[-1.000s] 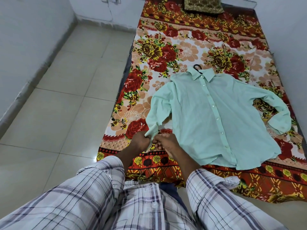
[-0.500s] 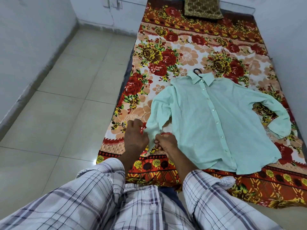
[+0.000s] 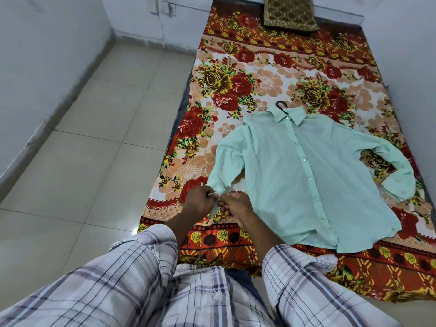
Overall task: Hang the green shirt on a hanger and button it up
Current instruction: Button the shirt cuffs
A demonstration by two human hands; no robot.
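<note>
The mint green shirt (image 3: 304, 180) lies flat on the floral bedspread, its front placket buttoned from collar to hem. A black hanger hook (image 3: 281, 104) pokes out above the collar; the rest of the hanger is hidden inside the shirt. The shirt's near sleeve runs down to its cuff (image 3: 218, 193) by the bed's front edge. My left hand (image 3: 198, 204) and my right hand (image 3: 234, 205) both pinch that cuff between curled fingers, close together. The other sleeve bends back on itself at the far right.
The floral bedspread (image 3: 236, 95) covers a low mattress against the right wall. A patterned cushion (image 3: 289, 14) sits at the bed's head. Tiled floor (image 3: 94, 138) stretches to the left, bounded by white walls.
The camera tilted and the view shifted slightly. Both hands stay at the sleeve cuff, with the left hand's fingers closing back onto the fabric after lifting a little.
</note>
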